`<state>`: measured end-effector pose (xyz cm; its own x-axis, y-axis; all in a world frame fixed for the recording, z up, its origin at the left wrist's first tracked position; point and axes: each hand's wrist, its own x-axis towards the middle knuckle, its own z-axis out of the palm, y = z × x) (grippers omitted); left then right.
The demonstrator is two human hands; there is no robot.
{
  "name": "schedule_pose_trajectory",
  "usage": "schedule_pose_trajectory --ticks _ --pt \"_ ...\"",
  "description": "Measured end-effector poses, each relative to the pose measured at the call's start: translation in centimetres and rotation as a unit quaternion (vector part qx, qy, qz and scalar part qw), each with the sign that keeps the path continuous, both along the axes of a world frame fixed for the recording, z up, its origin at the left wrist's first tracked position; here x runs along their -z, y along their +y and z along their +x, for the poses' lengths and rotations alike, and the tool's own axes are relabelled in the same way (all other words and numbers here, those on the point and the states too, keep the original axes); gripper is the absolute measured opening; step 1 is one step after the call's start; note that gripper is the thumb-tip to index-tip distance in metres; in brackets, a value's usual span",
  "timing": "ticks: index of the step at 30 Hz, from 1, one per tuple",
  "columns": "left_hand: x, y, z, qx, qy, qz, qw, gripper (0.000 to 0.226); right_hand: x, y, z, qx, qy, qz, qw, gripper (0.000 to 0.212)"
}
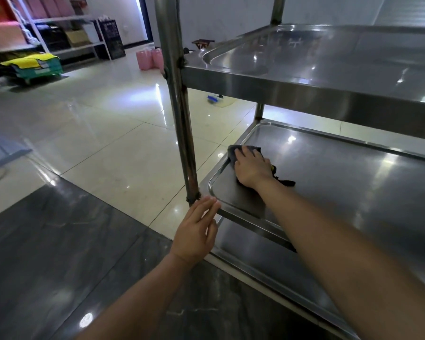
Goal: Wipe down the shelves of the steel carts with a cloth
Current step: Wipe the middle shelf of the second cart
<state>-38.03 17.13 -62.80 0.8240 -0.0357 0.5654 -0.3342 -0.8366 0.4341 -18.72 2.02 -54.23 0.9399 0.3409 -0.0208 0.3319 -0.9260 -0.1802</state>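
A steel cart is being viewed from above and close by, and three of its shelves are being shown, stacked one over another. Going from left to right, the left hand is being rested with straight, relaxed fingers against the near left corner of the middle shelf, just beside the upright corner post; nothing is being held by it. Further right, one dark grey cloth is being pressed flat onto the middle shelf near its left edge by the right hand, whose fingers are being spread over the fabric rather than curled round it. A dark strip of the cloth is being left trailing out to the right of the wrist. Above, the top shelf is being seen with bright reflections; below, the bottom shelf is being partly hidden by the right forearm. The cloth is judged to be soft, light and limp, so it is probably best bunched under the palm. The polished steel is judged to be hard and slippery.
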Motion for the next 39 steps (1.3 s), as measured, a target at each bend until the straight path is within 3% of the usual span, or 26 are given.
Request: schedule_pose_trajectory --ticks 5,10,18,24,30,34,39 --pt "-2.0 1.7 -1.3 0.039 0.093 -0.013 0.995 0.052 -0.8 0.9 -5.8 -0.041 0.018 -0.010 0.999 0.053" --pt "-3.1 2.7 -4.3 -0.004 0.063 -0.052 0.997 0.052 -0.9 1.1 -10.3 -0.066 0.036 -0.009 0.997 0.054" --pt "-2.0 -0.1 -6.3 0.011 0.067 -0.013 0.998 0.043 -0.5 -2.4 -16.4 -0.085 -0.006 -0.031 0.996 0.060" --pt "1.4 -6.1 -7.1 0.135 0.098 0.042 0.985 0.039 0.8 -11.2 -21.4 -0.014 -0.051 -0.055 0.997 0.060" --pt "3.1 -15.2 -6.5 0.235 0.178 0.085 0.952 0.056 1.0 -23.1 -27.7 0.114 -0.058 -0.094 0.987 0.060" --pt "4.2 -22.0 -6.7 0.308 0.144 0.094 0.936 0.049 1.6 -32.7 -32.3 0.188 -0.088 -0.136 0.969 0.059" --pt "9.5 -31.2 -7.1 0.351 0.103 0.081 0.927 0.039 5.0 -42.1 -36.1 0.212 -0.263 -0.183 0.923 0.055"
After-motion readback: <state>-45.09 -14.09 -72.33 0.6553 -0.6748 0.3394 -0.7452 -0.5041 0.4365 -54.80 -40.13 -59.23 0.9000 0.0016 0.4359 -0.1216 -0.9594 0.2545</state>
